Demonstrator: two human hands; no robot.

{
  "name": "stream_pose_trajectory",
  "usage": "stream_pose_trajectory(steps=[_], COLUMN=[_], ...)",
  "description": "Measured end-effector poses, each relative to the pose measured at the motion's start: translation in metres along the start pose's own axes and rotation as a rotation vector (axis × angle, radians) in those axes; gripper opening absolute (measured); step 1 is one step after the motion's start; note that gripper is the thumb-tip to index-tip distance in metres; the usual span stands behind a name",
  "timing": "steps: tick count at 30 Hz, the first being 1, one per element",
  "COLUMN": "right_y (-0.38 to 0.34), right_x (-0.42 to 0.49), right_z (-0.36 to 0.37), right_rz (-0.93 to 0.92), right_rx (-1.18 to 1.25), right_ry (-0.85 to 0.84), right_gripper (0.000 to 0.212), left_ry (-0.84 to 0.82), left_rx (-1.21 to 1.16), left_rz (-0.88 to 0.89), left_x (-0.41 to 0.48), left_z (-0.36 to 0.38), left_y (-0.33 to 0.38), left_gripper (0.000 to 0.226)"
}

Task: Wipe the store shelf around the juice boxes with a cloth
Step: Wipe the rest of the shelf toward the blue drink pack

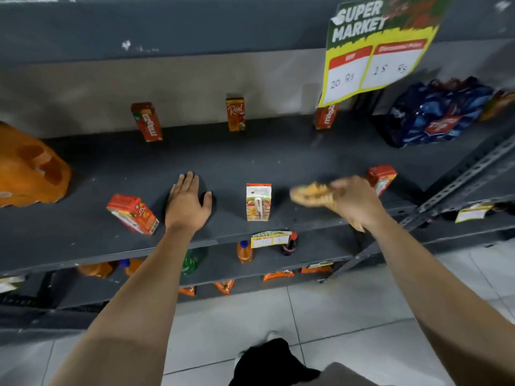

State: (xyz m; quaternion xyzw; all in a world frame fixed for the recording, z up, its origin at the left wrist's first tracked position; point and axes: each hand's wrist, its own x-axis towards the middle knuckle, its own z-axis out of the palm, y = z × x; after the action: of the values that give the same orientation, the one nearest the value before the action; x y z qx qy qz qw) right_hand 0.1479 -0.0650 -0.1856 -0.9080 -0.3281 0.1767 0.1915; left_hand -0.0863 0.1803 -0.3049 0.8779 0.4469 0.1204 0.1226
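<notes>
The dark grey shelf (pixel 250 162) holds several juice boxes. A white one (pixel 258 201) stands near the front edge, between my hands. A red one (pixel 133 213) lies tilted at the front left, and another red one (pixel 382 178) stands just behind my right hand. Three more stand along the back wall: one (pixel 147 121), a second (pixel 235 114) and a third (pixel 326 116). My left hand (pixel 187 202) rests flat on the shelf, fingers apart. My right hand (pixel 351 201), blurred, grips a yellow-tan cloth (pixel 309 194) just above the shelf, right of the white box.
An orange pack (pixel 28 168) sits at the shelf's left end and a blue wrapped multipack (pixel 434 112) at the back right. A "Super Market" price sign (pixel 376 48) hangs above. Bottles (pixel 244 251) and snack packets stand on lower shelves. A slotted metal upright (pixel 457 185) runs at right.
</notes>
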Motion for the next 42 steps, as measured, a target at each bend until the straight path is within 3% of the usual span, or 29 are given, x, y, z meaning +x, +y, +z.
stream_pose_trajectory(steps=[2,10,14,16,18,21,23,24,26,28,30,32,34,37,38,40,42], right_y=[-0.018,-0.034,-0.008,-0.002,0.000,-0.001,-0.002,0.000,0.001,0.006,0.013,0.022,0.032,0.057,0.068,0.091,0.101], right_x=[0.023,-0.010,-0.046,-0.053,-0.051,-0.037,-0.018,-0.004,0.027,0.063,0.098,0.129,0.150,0.179,0.189,0.209,0.200], right_z=[0.001,0.060,0.063,0.050,0.027,-0.024,-0.064,-0.083,-0.117,-0.136,-0.141,-0.136,-0.119,-0.083,-0.069,-0.042,-0.037], right_rz=[0.036,-0.111,-0.137,-0.110,-0.108,-0.183,-0.234,-0.265,-0.273,-0.192,-0.079,-0.047,-0.036,-0.144,-0.181,-0.219,-0.231], right_rx=[0.085,-0.456,-0.496,-0.371,-0.213,-0.005,0.204,0.277,0.313,0.281,0.178,0.112,0.166,0.025,-0.039,-0.042,-0.001], right_ry=[0.117,0.099,0.001,-0.066,-0.089,-0.039,0.060,0.132,0.290,0.309,0.195,0.086,-0.011,-0.200,-0.276,-0.375,-0.385], right_gripper=[0.024,0.031,0.037,0.038,0.035,0.030,0.022,0.015,0.023,0.021,0.025,0.052,0.038,0.014,0.013,0.032,0.032], left_ry=[-0.008,0.041,0.326,0.473,0.493,0.340,0.219,0.183,0.144,0.121,0.116,0.106,0.060,0.062,0.074,0.093,0.079], left_rx=[-0.014,-0.042,-0.184,-0.294,-0.345,-0.350,-0.370,-0.385,-0.422,-0.454,-0.461,-0.472,-0.545,-0.630,-0.631,-0.616,-0.584], left_rz=[0.008,0.050,0.150,0.162,0.317,0.677,0.761,0.759,0.729,0.667,0.577,0.448,0.267,0.016,-0.021,-0.028,-0.009], left_x=[0.000,-0.002,-0.022,-0.052,-0.096,-0.148,-0.147,-0.137,-0.110,-0.081,-0.054,-0.031,-0.018,-0.014,-0.016,-0.018,-0.017], left_z=[-0.001,0.003,-0.004,-0.014,-0.015,0.005,0.020,0.025,0.029,0.029,0.033,0.045,0.060,0.074,0.075,0.075,0.077], left_y=[-0.001,-0.007,-0.003,0.013,0.041,0.088,0.118,0.132,0.163,0.194,0.218,0.232,0.237,0.246,0.247,0.244,0.246], left_gripper=[0.062,0.055,0.035,0.025,0.016,0.010,0.015,0.017,0.019,0.020,0.022,0.027,0.034,0.044,0.044,0.043,0.039])
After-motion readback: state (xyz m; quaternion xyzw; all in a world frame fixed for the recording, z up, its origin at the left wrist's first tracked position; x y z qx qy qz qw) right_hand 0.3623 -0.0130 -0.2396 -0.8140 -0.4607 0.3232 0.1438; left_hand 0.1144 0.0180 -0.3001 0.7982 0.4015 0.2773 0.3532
